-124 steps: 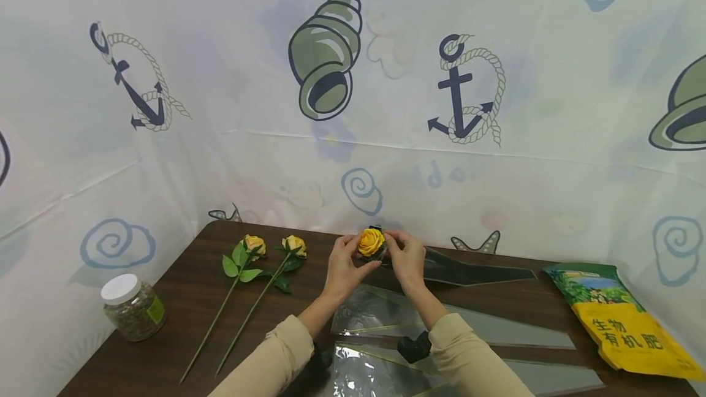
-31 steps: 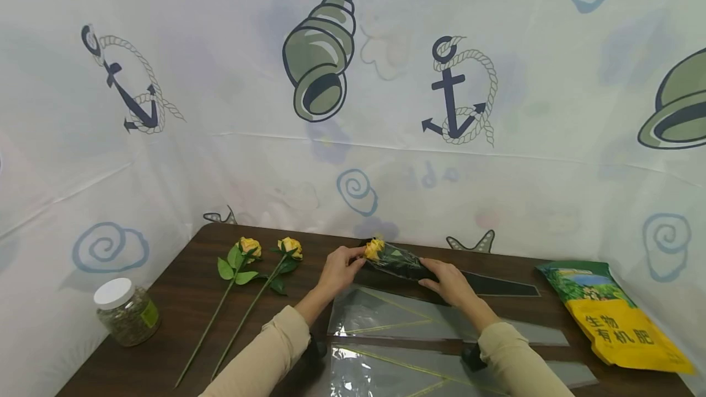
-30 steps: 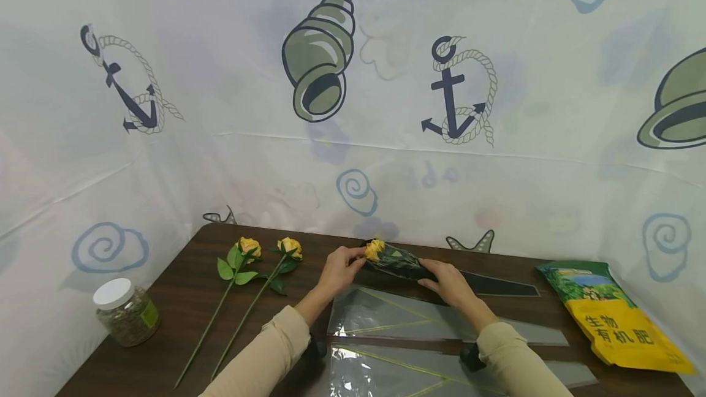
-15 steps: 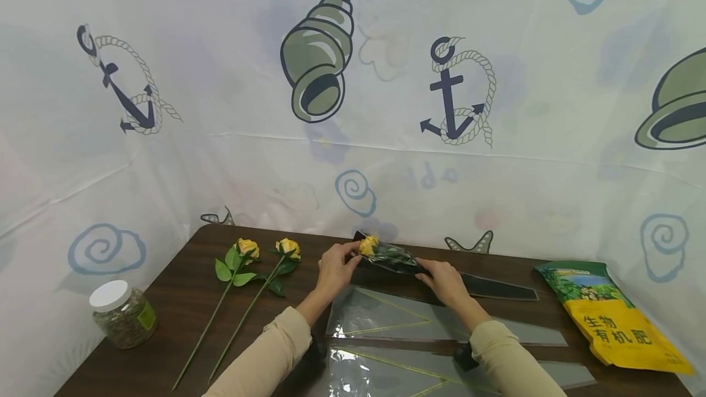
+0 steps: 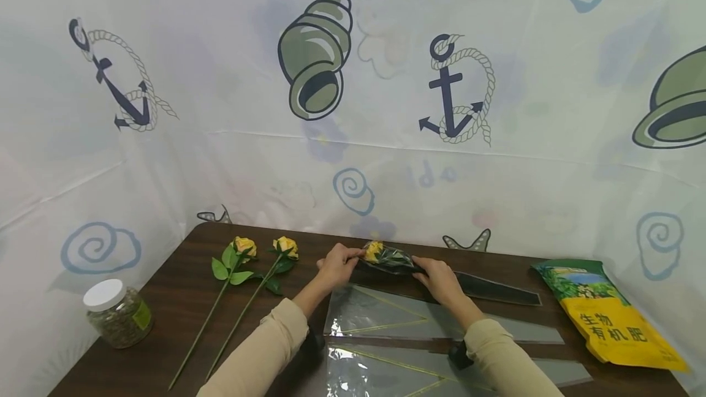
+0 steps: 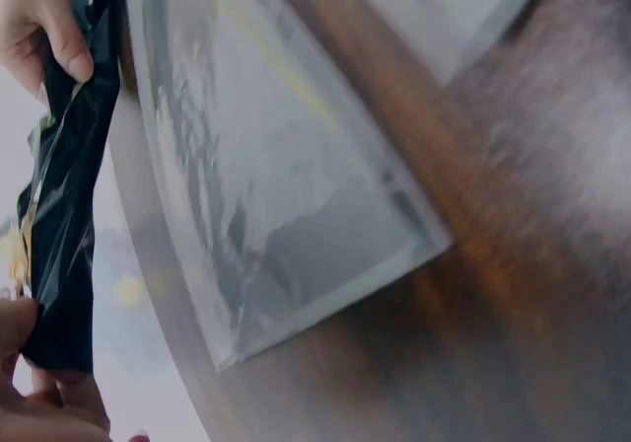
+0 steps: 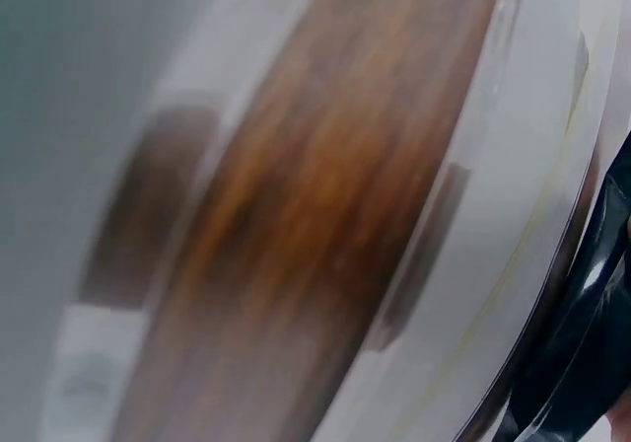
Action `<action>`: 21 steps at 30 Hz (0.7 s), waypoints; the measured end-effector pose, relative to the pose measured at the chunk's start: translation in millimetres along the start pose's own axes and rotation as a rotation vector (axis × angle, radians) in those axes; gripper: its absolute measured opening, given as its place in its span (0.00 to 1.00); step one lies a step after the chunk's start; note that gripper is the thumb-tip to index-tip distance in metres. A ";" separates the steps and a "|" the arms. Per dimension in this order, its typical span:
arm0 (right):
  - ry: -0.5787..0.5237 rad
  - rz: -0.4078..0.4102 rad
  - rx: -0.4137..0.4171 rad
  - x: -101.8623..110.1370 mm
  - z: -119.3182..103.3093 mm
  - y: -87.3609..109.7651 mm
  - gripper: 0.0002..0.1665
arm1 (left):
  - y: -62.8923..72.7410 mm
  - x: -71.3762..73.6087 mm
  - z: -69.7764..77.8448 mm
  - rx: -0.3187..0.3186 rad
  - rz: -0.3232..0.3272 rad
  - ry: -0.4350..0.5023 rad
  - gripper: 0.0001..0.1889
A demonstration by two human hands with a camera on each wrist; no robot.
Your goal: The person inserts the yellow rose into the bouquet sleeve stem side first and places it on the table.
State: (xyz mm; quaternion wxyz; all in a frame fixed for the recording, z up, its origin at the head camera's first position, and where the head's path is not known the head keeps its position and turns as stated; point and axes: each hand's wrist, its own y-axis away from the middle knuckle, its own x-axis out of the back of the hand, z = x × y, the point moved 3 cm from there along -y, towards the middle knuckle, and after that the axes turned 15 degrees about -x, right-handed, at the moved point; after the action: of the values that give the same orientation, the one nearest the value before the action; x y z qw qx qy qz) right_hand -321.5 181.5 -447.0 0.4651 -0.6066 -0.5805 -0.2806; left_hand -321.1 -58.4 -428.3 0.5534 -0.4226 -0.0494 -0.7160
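Note:
A yellow rose (image 5: 374, 251) lies sideways in a flower sleeve (image 5: 394, 265) with a black back and clear front, at the far middle of the table. My left hand (image 5: 337, 266) pinches the sleeve's open end beside the bloom. Further along, my right hand (image 5: 439, 279) grips the sleeve below the leaves. In the left wrist view the crinkled sleeve (image 6: 69, 215) stretches between both hands, my left hand (image 6: 44, 407) at the bottom and my right hand (image 6: 44, 23) at the top. Only part of the sleeve (image 7: 582, 333) shows at the right wrist view's edge.
Two more yellow roses (image 5: 245, 247) (image 5: 285, 247) lie on the left of the table. Two flat clear-and-grey sleeves (image 5: 380, 317) (image 5: 386, 372) lie nearer me. A lidded jar (image 5: 118, 314) stands at left, a yellow-green fertilizer bag (image 5: 612, 317) at right. Fabric hangs behind.
Earlier both hands were at the bloom, which faced me. My right hand has since moved right along the sleeve, and the rose now lies sideways. The latest half second shows only small shifts.

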 end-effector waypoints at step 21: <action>0.027 0.071 -0.036 -2.7 -8.2 -1.1 0.20 | 2.2 -4.9 -1.7 -0.004 0.052 -0.116 0.13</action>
State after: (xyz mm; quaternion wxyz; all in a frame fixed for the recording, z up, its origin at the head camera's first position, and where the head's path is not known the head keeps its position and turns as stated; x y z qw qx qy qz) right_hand -321.3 172.9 -445.8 0.4713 -0.6313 -0.5473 -0.2825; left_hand -320.0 -56.4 -433.5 0.5671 -0.4657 -0.0692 -0.6758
